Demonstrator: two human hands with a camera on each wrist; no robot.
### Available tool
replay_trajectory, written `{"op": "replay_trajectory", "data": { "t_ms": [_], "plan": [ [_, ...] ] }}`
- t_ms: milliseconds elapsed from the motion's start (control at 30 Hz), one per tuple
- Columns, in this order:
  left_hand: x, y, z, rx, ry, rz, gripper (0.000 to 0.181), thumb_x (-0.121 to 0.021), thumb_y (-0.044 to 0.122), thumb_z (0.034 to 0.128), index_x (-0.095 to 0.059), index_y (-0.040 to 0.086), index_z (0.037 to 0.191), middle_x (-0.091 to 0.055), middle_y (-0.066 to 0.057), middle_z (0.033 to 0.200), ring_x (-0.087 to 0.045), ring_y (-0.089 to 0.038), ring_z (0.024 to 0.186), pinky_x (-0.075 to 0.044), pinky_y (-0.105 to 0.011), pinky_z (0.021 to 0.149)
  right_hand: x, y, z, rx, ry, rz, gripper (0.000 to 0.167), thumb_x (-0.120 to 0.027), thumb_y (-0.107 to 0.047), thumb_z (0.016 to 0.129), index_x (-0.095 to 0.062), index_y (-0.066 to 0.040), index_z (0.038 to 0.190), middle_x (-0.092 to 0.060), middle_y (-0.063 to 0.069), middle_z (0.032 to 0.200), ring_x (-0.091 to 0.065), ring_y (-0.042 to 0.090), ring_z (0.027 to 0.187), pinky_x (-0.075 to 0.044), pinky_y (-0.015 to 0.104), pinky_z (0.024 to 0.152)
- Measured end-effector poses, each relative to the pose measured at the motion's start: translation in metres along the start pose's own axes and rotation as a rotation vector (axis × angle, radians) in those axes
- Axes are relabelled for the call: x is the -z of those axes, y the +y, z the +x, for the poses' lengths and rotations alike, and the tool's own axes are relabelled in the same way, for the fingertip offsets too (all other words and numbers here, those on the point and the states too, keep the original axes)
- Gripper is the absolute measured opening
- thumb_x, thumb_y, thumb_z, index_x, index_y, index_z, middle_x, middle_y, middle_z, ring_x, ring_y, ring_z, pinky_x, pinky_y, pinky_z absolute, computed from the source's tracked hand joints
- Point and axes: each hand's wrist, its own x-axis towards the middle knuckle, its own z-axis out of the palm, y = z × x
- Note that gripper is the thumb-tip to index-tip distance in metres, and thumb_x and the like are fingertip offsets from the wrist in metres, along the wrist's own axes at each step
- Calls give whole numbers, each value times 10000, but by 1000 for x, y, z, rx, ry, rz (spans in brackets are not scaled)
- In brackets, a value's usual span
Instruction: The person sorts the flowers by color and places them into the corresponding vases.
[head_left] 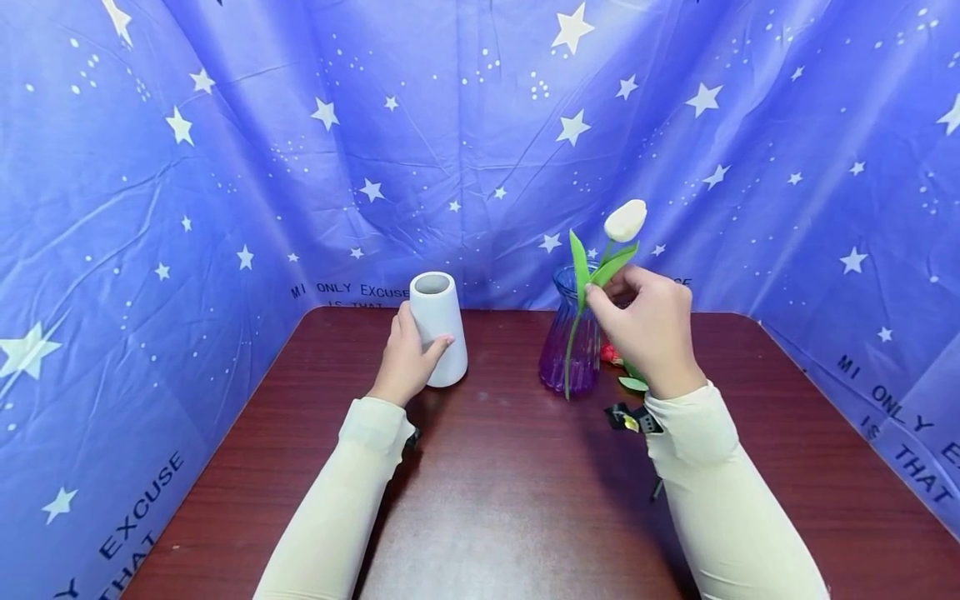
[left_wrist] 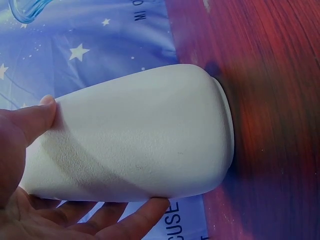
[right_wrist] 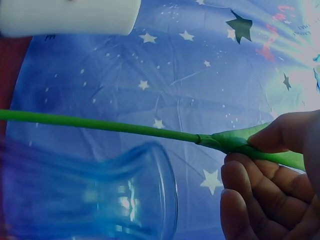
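Observation:
A white vase stands upright on the table, and my left hand grips its left side, thumb across the front. The left wrist view shows thumb and fingers on opposite sides of the vase. My right hand pinches a white tulip by its green leaves, with the bloom up and the stem hanging down. That stem passes in front of a blue and purple glass vase. In the right wrist view, the stem lies beside the glass vase's rim, outside its mouth.
A red flower and a green leaf lie on the table behind and beside my right hand. A small yellow and white piece shows by the right cuff. Blue starry cloth hangs around the table's back and sides.

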Motion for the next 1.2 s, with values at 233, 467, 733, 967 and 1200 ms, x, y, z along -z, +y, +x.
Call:
{"op": "replay_trajectory", "data": {
  "t_ms": [233, 467, 733, 967, 1200],
  "plan": [
    [-2, -1, 0, 7, -3, -4, 836, -743, 376, 961, -238, 76, 1555, -453, -199, 1348, -579, -381, 1192, -505, -559, 1015, -16, -13, 4, -3, 52, 57, 157, -785, -267, 850, -783, -119, 801, -747, 9, 707, -672, 131, 649, -417, 169, 628],
    [-3, -3, -1, 3, -3, -13, 835, -740, 376, 963, -233, 82, 1558, -450, -195, 1352, -579, -381, 1201, -501, -566, 1025, -27, -28, 11, 4, 122, 143, 153, -779, -255, 843, -780, -111, 789, -737, 1, 693, -596, -19, 615, -425, 147, 618],
    [-3, -3, 1, -10, 5, -6, 842, -744, 379, 960, -233, 83, 1560, -458, -199, 1344, -591, -390, 1184, -510, -571, 1009, -34, -40, 20, -31, 204, 246, 207, -770, -253, 864, -750, -67, 776, -710, 25, 671, -582, 8, 580, -439, 143, 603],
    [-3, -3, 1, -7, 15, 18, 836, -753, 378, 952, -248, 84, 1550, -467, -203, 1339, -594, -400, 1176, -507, -562, 1014, -35, -49, 26, -61, 242, 315, 193, -771, -242, 870, -763, -59, 808, -723, 40, 695, -617, 24, 607, -479, 145, 617],
    [-3, -1, 1, -5, 19, 18, 838, -756, 379, 949, -252, 83, 1550, -466, -199, 1333, -591, -405, 1172, -505, -566, 1012, -36, -59, 29, -71, 255, 390, 169, -785, -212, 876, -778, -43, 867, -743, 79, 741, -648, 29, 644, -520, 152, 646]
  ]
}}
